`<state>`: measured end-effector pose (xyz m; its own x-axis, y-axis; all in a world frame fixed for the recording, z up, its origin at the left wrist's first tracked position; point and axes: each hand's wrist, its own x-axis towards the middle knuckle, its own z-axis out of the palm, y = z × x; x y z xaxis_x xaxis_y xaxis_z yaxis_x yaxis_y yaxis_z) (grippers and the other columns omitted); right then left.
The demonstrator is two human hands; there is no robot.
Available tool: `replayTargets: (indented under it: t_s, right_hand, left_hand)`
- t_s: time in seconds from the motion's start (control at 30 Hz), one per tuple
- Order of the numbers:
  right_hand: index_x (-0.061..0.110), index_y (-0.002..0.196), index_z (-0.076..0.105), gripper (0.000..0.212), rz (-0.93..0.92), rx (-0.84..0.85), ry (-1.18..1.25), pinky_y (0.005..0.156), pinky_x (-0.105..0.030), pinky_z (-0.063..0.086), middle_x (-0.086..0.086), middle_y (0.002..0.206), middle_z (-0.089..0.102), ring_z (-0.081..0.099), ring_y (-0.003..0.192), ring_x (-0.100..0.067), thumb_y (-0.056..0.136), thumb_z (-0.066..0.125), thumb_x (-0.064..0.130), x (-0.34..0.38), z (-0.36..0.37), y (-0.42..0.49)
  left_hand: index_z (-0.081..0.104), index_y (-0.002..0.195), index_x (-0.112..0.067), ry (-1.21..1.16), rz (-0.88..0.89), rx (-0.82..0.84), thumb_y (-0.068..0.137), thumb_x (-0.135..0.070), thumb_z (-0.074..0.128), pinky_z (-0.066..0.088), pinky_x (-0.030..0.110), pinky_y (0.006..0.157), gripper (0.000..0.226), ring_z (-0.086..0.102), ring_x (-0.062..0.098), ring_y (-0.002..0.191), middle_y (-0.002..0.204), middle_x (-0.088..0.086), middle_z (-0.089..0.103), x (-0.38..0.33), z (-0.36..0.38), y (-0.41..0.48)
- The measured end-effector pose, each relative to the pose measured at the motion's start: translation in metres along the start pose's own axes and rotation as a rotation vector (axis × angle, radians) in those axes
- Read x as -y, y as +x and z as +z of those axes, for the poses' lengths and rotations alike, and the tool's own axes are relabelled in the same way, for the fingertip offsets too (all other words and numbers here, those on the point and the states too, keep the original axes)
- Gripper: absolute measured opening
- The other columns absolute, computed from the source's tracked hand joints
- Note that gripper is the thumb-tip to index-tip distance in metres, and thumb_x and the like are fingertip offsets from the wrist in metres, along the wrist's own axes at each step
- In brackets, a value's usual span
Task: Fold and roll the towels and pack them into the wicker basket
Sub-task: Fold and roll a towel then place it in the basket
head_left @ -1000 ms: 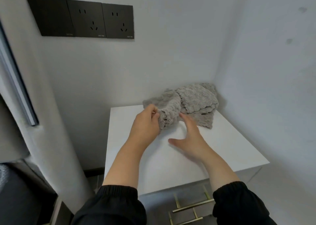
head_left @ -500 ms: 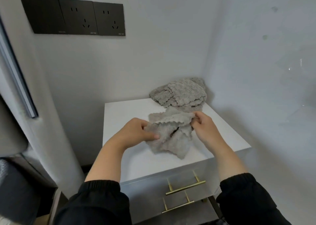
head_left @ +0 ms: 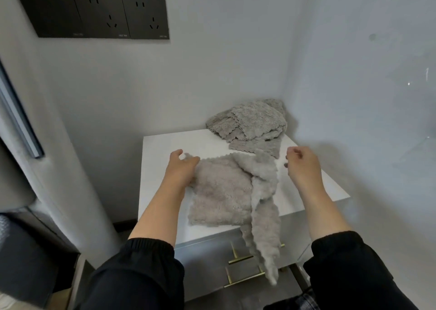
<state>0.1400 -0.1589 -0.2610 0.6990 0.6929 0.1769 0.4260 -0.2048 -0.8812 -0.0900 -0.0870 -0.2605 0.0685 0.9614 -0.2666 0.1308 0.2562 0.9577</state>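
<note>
Two hands work over a white cabinet (head_left: 160,168) set in a corner. The left hand (head_left: 181,170) pinches the far left corner of a grey towel (head_left: 221,191), a tip of cloth poking out between thumb and fingers. The right hand (head_left: 303,168) hovers just beside the towel's far right corner, its fingers loosely curled and closed on nothing, with a strip of bare top between it and the cloth. The towel lies mostly flat on the near half of the top; its right side is folded into a long twisted flap that drops over the front edge and hangs in front of the drawers, hiding part of the brass handles (head_left: 240,259). A pile (head_left: 250,123) of more grey towels (crumpled, scalloped edges showing) sits at the back right of the top, pushed into the corner of the walls and lying just beyond the towel's far edge. Black sleeves (head_left: 146,257) cover both forearms up to mid-arm. A row of black sockets (head_left: 101,15) is mounted on the wall above left, and a rounded white pillar (head_left: 70,168) stands close against the cabinet's left side.
</note>
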Motion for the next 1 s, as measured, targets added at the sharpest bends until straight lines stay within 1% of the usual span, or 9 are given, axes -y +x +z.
replayTargets:
  t_s: [0.13, 0.27, 0.43, 0.5, 0.57, 0.67, 0.73, 0.87, 1.0]
  right_hand:
    - [0.004, 0.08, 0.062, 0.055, -0.043, 0.23, -0.336, 0.07, -0.035, 0.043, -0.013, 0.083, 0.063, 0.059, 0.078, -0.031, 0.099, 0.03, 0.045, 0.009, 0.003, -0.011]
    - [0.011, 0.065, 0.046, 0.055, -0.018, 0.394, -0.434, 0.054, -0.028, 0.036, -0.007, 0.059, 0.05, 0.046, 0.05, -0.022, 0.09, 0.044, 0.059, 0.02, 0.004, -0.022]
    - [0.011, 0.067, 0.04, 0.034, 0.13, 0.74, -0.586, 0.041, -0.021, 0.025, -0.004, 0.051, 0.038, 0.031, 0.039, -0.016, 0.084, 0.067, 0.022, 0.023, -0.009, -0.022]
    - [0.003, 0.07, 0.05, 0.023, 0.08, 0.682, -0.629, 0.044, -0.022, 0.029, -0.006, 0.054, 0.041, 0.036, 0.042, -0.018, 0.082, 0.067, 0.012, 0.022, -0.015, -0.016]
    - [-0.001, 0.087, 0.065, 0.012, -0.039, 0.382, -0.52, 0.054, -0.026, 0.041, -0.011, 0.068, 0.056, 0.052, 0.056, -0.023, 0.079, 0.066, 0.008, 0.014, -0.017, -0.006]
    - [0.01, 0.118, 0.059, 0.036, -0.105, -0.124, -0.14, 0.081, -0.034, 0.05, -0.012, 0.104, 0.064, 0.062, 0.092, -0.028, 0.083, 0.056, 0.004, 0.006, -0.019, -0.003]
    - [0.012, 0.145, 0.029, 0.063, -0.11, -0.162, -0.126, 0.1, -0.034, 0.039, -0.011, 0.142, 0.041, 0.047, 0.122, -0.025, 0.089, 0.054, 0.003, 0.001, -0.018, -0.003]
    - [0.009, 0.151, 0.013, 0.074, -0.164, -0.09, -0.395, 0.117, -0.039, 0.017, -0.016, 0.158, 0.008, 0.011, 0.145, -0.031, 0.09, 0.055, 0.006, -0.004, -0.012, -0.01]
    - [0.01, 0.134, 0.048, 0.041, -0.452, -0.044, -0.353, 0.099, -0.028, 0.034, -0.009, 0.137, 0.048, 0.042, 0.125, -0.023, 0.093, 0.051, 0.013, 0.016, -0.006, -0.026]
  left_hand:
    - [0.017, 0.15, -0.022, 0.078, 0.083, 0.01, 0.093, -0.02, 0.058, 0.034, 0.032, 0.091, 0.07, 0.041, 0.026, 0.127, 0.151, 0.011, 0.03, -0.001, 0.002, 0.003]
    - [0.02, 0.148, -0.016, 0.307, 0.107, 0.016, 0.09, -0.015, 0.061, 0.044, 0.03, 0.073, 0.072, 0.058, 0.01, 0.076, 0.126, 0.009, 0.048, 0.0, 0.002, 0.0]
    - [0.051, 0.132, -0.014, 0.646, 0.094, 0.208, 0.087, -0.007, 0.063, 0.037, 0.02, 0.045, 0.047, 0.049, 0.013, 0.058, 0.089, 0.007, 0.053, -0.002, -0.001, -0.006]
    - [0.064, 0.118, -0.014, 0.553, 0.089, 0.276, 0.087, 0.0, 0.06, 0.028, 0.016, 0.037, 0.035, 0.035, 0.008, 0.039, 0.064, 0.004, 0.045, -0.003, -0.002, -0.008]
    - [0.069, 0.112, -0.014, 0.357, 0.168, 0.222, 0.085, 0.004, 0.059, 0.026, 0.014, 0.035, 0.034, 0.029, 0.004, 0.033, 0.058, 0.001, 0.04, -0.004, -0.001, -0.007]
    - [0.054, 0.132, -0.021, -0.109, 0.255, 0.047, 0.084, 0.005, 0.062, 0.046, 0.014, 0.058, 0.055, 0.059, 0.004, 0.076, 0.1, 0.005, 0.058, -0.009, 0.002, -0.005]
    - [0.027, 0.148, -0.028, -0.306, 0.208, 0.037, 0.085, 0.005, 0.062, 0.048, 0.025, 0.084, 0.079, 0.053, 0.019, 0.119, 0.143, 0.007, 0.04, -0.009, 0.004, -0.004]
    - [0.01, 0.152, -0.027, 0.028, 0.181, 0.026, 0.091, -0.005, 0.057, 0.032, 0.027, 0.095, 0.08, 0.031, 0.023, 0.139, 0.157, 0.004, 0.019, 0.0, 0.008, -0.004]
    - [0.022, 0.149, -0.019, 0.469, 0.195, -0.004, 0.094, -0.029, 0.054, 0.039, 0.035, 0.1, 0.065, 0.046, 0.028, 0.125, 0.142, 0.013, 0.042, 0.009, 0.003, -0.001]
